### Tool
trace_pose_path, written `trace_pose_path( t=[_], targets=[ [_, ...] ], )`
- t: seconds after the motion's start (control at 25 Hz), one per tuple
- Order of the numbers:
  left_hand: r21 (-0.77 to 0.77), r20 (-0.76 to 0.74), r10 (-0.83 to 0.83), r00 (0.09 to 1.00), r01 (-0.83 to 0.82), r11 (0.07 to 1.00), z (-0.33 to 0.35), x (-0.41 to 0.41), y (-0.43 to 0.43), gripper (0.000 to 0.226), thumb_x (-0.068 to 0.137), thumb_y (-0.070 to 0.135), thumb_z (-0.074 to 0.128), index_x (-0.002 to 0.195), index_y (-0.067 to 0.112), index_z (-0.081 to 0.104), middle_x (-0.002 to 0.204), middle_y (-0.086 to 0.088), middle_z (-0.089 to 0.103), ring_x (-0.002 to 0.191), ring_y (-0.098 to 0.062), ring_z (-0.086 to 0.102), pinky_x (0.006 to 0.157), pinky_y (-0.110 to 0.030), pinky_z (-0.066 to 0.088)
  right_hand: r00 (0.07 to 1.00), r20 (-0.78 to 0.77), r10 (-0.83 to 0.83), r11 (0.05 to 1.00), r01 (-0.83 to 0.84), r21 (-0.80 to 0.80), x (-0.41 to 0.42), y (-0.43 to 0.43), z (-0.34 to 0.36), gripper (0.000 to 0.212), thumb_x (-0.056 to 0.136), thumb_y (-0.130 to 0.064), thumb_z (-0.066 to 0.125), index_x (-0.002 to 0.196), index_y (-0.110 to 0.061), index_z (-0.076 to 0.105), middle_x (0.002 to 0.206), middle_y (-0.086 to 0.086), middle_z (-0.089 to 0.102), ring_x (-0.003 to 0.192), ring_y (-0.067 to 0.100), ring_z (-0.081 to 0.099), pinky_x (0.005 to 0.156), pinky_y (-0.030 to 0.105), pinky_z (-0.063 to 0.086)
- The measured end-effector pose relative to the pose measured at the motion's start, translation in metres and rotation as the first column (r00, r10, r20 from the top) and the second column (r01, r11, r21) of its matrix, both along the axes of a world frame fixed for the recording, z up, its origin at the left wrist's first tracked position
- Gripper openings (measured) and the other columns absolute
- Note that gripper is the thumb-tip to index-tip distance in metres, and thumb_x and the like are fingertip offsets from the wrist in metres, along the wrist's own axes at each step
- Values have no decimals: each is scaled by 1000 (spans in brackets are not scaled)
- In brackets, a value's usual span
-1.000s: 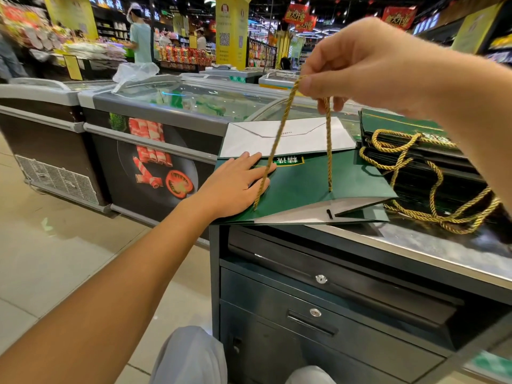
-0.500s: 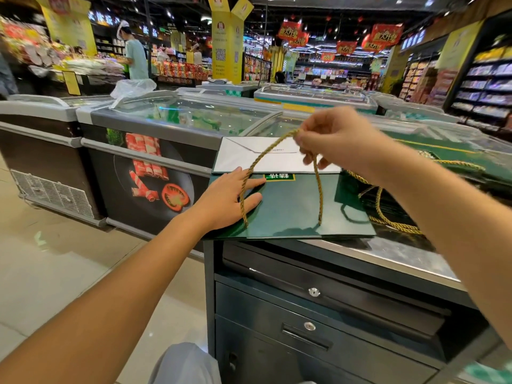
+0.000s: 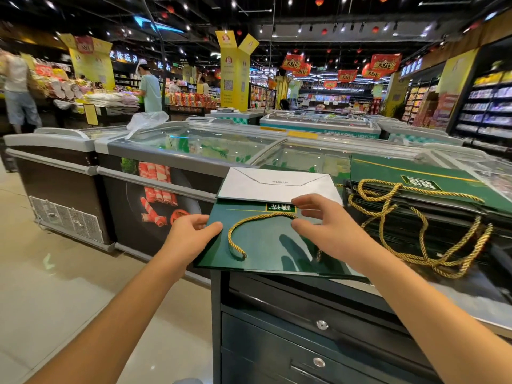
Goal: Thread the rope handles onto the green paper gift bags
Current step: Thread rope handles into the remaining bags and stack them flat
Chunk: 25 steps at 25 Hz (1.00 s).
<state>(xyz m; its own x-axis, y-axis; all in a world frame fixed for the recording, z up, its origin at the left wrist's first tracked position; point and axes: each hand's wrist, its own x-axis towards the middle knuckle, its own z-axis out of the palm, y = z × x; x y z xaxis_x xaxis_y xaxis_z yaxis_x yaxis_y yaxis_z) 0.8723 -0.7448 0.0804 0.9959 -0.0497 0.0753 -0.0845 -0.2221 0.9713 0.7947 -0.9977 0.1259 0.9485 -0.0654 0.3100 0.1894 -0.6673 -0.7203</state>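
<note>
The rope handle lies flat on the green paper gift bag, nearest the spread right hand; the left hand pinches the bag's edge.

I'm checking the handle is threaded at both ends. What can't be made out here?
Head view:
- Right end of the gold rope handle: behind the right hand.
- Whether that hand pinches the rope: its thumb covers it.
- Any left-end knot: inside the green gift bag.
- Stack of bags at right: cut off by the frame edge.
</note>
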Motion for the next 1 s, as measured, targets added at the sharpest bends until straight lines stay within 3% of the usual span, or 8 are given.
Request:
trace_pose_path(
  t=[0.08,0.2,0.32,0.48,0.68,0.8,0.88,1.0],
  targets=[
    [-83,-33,-8,999,5,997,1,-5,6,6,95,16,68,100,15,70,90,1,74,66,-1,71,53,-17,53,999,48,19,998,-17,-54,-5,8,0,38,93,-29,67,130,-33,57,129,-16,56,116,5,57,103,30,48],
    [-252,-92,-34,995,10,968,8,-8,10,18,95,16,68,111,10,70,92,-4,78,78,-16,73,69,-31,59,984,48,169,964,-155,-218,-20,25,0,55,87,-51,71,136,-37,53,136,-22,49,123,-3,50,106,25,43],
    [-369,-121,-76,990,27,929,22,-13,7,16,98,12,61,110,6,70,88,-6,76,71,-14,69,58,-24,55,966,-2,258,850,-228,-474,-26,41,-2,84,77,-71,70,148,-37,41,149,-21,42,137,0,36,115,27,33],
    [-503,-107,-146,984,73,862,39,-20,1,23,101,13,54,112,0,69,105,-17,76,90,-23,70,83,-38,58,971,160,179,748,-29,-663,-21,52,3,69,96,-45,60,156,-34,29,156,-13,39,143,15,36,115,38,33],
    [-599,-79,-230,970,139,789,45,-23,1,42,107,39,38,120,8,64,103,-17,75,78,-25,74,73,-38,60,913,361,190,794,74,-604,-16,56,24,48,103,-27,52,150,-34,45,142,-14,58,128,17,54,102,38,48],
    [-581,-106,-255,961,149,800,40,-25,-6,41,105,39,41,126,9,61,105,-18,75,85,-32,75,75,-41,62,844,518,138,851,166,-498,-12,53,40,43,102,-17,56,144,-28,54,129,-7,68,114,21,65,90,42,56],
    [-560,-104,-283,953,179,809,36,-28,-11,39,103,36,48,129,10,59,109,-19,75,91,-36,74,78,-39,61,787,613,75,909,198,-367,-8,47,54,39,102,-14,55,139,-24,58,114,-5,73,95,18,69,78,34,57],
    [-508,-66,-336,940,258,822,32,-36,-19,39,99,32,55,131,10,55,111,-18,74,100,-36,73,84,-39,62,727,686,-19,975,164,-147,-8,36,78,28,104,-9,52,129,-16,64,87,-12,67,68,1,58,58,14,43]
  ],
)
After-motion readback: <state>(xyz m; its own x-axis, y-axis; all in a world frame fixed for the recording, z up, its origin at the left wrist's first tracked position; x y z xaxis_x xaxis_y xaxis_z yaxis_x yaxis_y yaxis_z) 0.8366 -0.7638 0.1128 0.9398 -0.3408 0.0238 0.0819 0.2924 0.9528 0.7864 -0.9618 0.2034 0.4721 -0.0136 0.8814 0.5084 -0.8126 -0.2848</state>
